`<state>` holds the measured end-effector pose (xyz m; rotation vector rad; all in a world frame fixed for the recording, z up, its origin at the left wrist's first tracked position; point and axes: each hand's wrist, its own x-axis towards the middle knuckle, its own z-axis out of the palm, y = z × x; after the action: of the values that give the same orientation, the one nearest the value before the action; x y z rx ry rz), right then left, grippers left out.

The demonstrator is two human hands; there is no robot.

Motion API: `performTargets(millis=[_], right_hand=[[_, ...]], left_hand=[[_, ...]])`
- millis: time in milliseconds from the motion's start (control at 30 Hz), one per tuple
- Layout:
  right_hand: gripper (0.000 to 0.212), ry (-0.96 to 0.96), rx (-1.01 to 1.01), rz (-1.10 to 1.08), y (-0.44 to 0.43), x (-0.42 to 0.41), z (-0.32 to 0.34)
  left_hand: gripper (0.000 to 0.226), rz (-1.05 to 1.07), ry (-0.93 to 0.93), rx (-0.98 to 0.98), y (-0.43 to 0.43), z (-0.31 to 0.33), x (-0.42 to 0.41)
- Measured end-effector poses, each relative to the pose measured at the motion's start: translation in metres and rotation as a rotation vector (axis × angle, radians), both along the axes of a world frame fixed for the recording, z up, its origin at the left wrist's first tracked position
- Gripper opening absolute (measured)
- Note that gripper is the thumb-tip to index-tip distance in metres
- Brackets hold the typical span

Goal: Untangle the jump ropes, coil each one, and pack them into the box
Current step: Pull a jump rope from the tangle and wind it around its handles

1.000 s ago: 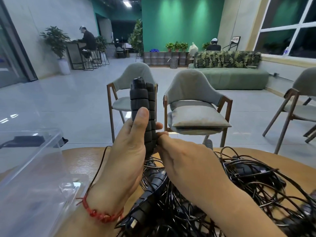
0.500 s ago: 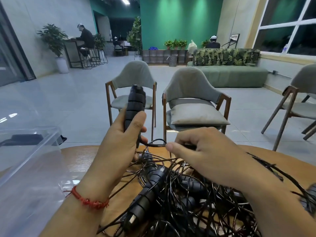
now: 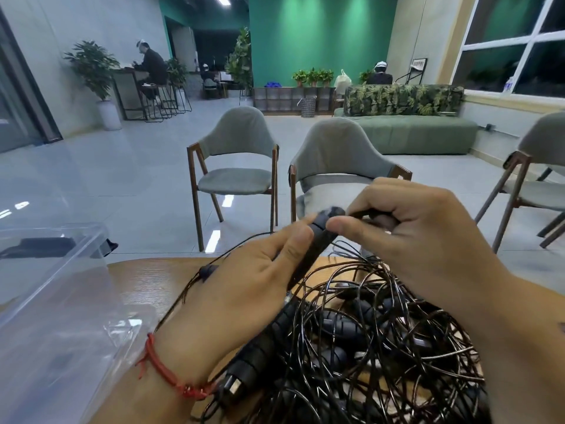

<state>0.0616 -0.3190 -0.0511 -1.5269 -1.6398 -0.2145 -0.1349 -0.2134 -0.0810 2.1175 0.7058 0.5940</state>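
Your left hand grips the handle, which points up toward 1 o'clock. Your right hand pinches its top end. The ropes lie at 5 o'clock.

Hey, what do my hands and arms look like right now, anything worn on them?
Both are bare: no gloves, no rings in view, no sleeves on the forearms. The left hand wears a red string bracelet at the wrist, knotted, with loose ends. The right hand wears nothing visible; a small dark mark on its forearm is cut off by the frame edge.
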Motion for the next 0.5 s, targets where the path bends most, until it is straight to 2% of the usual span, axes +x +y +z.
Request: performTargets(millis=[100, 167, 267, 367, 500], right_hand=[[0.029, -0.078, -0.013, 0.027, 0.004, -0.003, -0.002], [0.028, -0.053, -0.054, 0.072, 0.005, -0.002, -0.003], [0.023, 0.046, -0.146, 0.254, 0.003, -0.004, -0.002], [0.021, 0.167, -0.253, 0.385, 0.002, -0.002, -0.004], [0.022, 0.392, -0.323, 0.476, -0.001, 0.012, -0.005]], left_hand=[[0.053, -0.113, 0.143, 0.043, -0.007, -0.001, -0.001], [0.052, -0.163, 0.228, 0.078, -0.011, 0.002, -0.001], [0.046, -0.238, 0.302, 0.215, -0.016, 0.004, -0.006], [0.039, -0.301, 0.291, 0.395, -0.022, 0.003, -0.002], [0.048, -0.392, 0.26, 0.505, -0.028, 0.005, -0.011]])
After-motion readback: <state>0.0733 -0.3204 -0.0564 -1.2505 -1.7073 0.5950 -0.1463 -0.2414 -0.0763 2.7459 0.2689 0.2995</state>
